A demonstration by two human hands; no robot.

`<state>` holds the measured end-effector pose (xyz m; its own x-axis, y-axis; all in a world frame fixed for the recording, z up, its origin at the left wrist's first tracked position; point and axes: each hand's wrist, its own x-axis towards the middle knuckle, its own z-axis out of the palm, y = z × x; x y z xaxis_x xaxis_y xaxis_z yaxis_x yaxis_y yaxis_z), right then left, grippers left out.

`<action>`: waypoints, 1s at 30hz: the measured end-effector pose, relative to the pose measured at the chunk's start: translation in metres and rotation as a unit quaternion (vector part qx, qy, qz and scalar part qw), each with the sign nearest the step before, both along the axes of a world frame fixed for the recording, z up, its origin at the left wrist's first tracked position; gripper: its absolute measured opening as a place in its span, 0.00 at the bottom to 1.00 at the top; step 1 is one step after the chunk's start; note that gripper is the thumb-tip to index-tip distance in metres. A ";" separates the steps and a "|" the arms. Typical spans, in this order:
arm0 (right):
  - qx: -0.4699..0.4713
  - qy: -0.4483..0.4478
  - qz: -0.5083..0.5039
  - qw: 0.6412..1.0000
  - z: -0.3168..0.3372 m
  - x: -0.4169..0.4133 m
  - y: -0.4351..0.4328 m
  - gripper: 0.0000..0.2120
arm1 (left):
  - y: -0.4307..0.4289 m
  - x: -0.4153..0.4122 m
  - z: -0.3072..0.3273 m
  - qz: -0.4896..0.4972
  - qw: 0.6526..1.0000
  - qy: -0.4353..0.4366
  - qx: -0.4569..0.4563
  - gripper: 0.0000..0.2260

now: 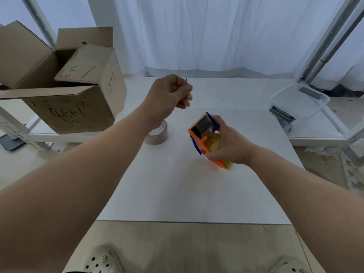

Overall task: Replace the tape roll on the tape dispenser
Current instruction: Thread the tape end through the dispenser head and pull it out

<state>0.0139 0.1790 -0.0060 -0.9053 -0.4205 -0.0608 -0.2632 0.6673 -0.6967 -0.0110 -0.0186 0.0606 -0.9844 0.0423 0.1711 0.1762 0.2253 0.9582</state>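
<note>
My right hand (230, 144) grips an orange and blue tape dispenser (199, 134), held just above the white table (187, 190) with its cutter end pointing away from me. A yellowish tape roll (213, 143) sits inside it, partly covered by my fingers. My left hand (169, 93) is raised up and to the left of the dispenser. Its fingers are curled and its fingertips pinch what looks like a thin clear strip of tape (189, 89). A second, beige tape roll (159, 134) lies flat on the table, partly hidden behind my left wrist.
An open cardboard box (65, 107) stands on a low shelf at the left. A clear plastic container (299, 101) sits at the right, beyond the table corner. White curtains hang behind. My feet in pale clogs (102, 261) show below the table's near edge.
</note>
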 end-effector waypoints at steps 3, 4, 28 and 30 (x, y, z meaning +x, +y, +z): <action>-0.004 0.007 0.006 1.000 0.000 0.001 0.000 0.41 | -0.002 -0.001 -0.003 0.015 0.998 -0.011 -0.053 0.04; 0.001 0.010 0.013 1.000 0.001 0.002 0.000 0.41 | -0.004 -0.001 -0.008 0.022 0.997 -0.023 -0.068 0.04; 0.010 0.038 0.070 0.997 -0.006 -0.001 -0.003 0.44 | 0.006 0.011 -0.064 -0.059 0.942 -0.329 0.040 0.12; 0.015 0.045 0.058 0.997 -0.006 0.000 -0.003 0.42 | 0.004 0.010 -0.062 -0.067 0.922 -0.372 0.077 0.11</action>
